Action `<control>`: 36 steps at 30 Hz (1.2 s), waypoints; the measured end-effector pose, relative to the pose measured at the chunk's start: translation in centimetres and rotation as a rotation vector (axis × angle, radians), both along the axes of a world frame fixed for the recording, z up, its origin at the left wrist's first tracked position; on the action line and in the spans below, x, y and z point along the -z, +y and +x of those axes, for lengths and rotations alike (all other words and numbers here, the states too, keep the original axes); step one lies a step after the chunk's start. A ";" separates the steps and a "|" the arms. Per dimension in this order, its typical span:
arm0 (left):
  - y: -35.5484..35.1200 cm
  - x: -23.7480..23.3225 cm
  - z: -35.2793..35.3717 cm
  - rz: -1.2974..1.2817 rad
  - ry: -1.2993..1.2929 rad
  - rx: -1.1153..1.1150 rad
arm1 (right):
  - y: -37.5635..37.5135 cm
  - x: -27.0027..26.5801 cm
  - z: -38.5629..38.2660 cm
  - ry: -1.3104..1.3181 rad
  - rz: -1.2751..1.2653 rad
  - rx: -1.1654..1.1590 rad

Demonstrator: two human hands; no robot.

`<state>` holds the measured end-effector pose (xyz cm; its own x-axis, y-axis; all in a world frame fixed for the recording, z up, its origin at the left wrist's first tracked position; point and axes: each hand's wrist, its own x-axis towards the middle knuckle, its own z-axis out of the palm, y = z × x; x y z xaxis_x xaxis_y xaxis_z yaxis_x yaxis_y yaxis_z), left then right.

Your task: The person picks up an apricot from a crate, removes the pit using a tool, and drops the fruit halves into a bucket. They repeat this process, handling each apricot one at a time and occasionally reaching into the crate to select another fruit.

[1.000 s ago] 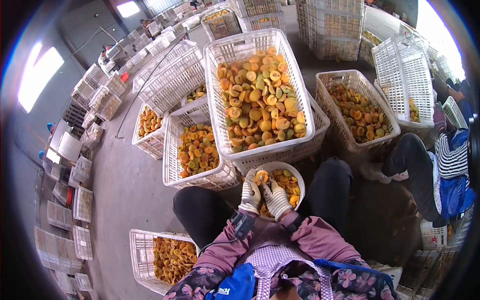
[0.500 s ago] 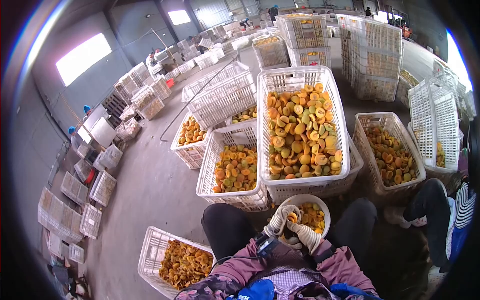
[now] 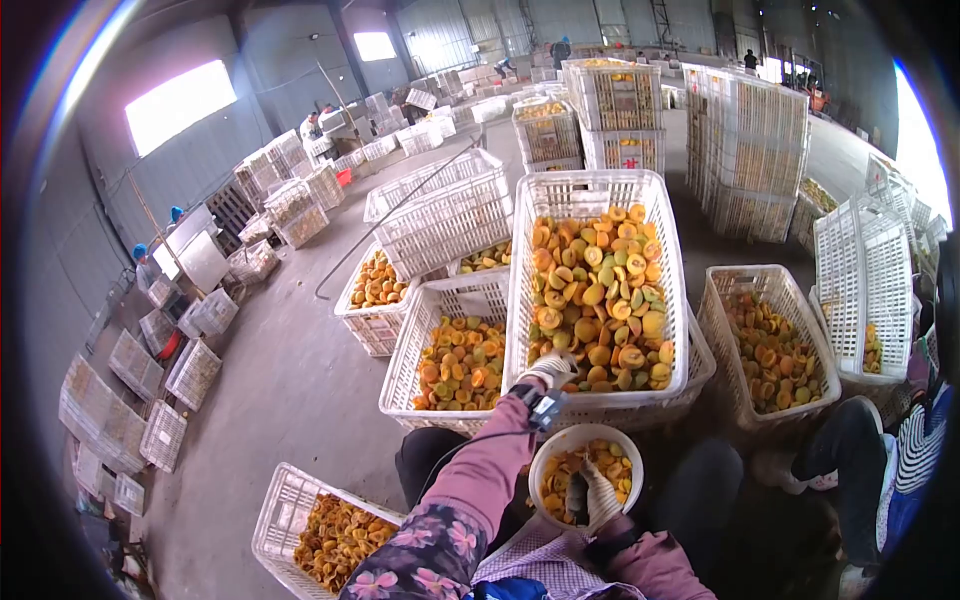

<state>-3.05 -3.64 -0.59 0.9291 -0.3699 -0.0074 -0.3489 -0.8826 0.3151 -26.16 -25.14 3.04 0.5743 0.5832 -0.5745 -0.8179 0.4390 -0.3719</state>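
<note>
My left hand (image 3: pixel 552 370), in a pale knitted glove, reaches over the near rim of the tall white crate (image 3: pixel 672 250) and touches the halved apricots (image 3: pixel 595 290) inside. Its fingertips are partly hidden against the fruit. Lower down, my right hand (image 3: pixel 600 497), also gloved, is over the white bucket (image 3: pixel 537 462) between my knees. Its fingers are closed beside a dark grey shape that I cannot make out. Orange apricot pieces (image 3: pixel 610 462) lie in the bucket. A small dark device with a cable is strapped to my left wrist.
Crates of fruit stand left (image 3: pixel 400 395) and right (image 3: pixel 830 370) of the tall one. A crate of darker, flattened pieces (image 3: pixel 345 540) sits at my left. Another person's leg (image 3: pixel 850 440) is close on the right. Stacked crates (image 3: pixel 745 150) and several workers are farther back.
My left hand has left my right hand and moved up and forward to the fruit in the tall crate. My right hand has stayed at the bucket. The view has tilted up slightly.
</note>
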 end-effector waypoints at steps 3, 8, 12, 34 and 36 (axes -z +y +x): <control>-3.8 -5.9 -2.5 0.234 0.371 -0.446 | 0.0 -1.0 -0.4 -0.030 -0.093 -0.014; -2.1 -3.7 0.7 0.646 0.506 -0.276 | -0.2 -2.1 -0.7 -0.056 -0.162 0.016; -1.9 -5.4 -1.6 0.464 0.355 -0.375 | -0.4 -1.8 -0.7 -0.074 -0.199 0.014; -6.9 -6.6 -11.7 -1.771 0.089 -0.481 | 0.7 7.3 0.9 -1.300 -0.646 0.294; -8.1 -5.1 -14.2 -2.111 0.405 -0.564 | 0.0 0.7 -0.6 -1.148 -0.613 0.185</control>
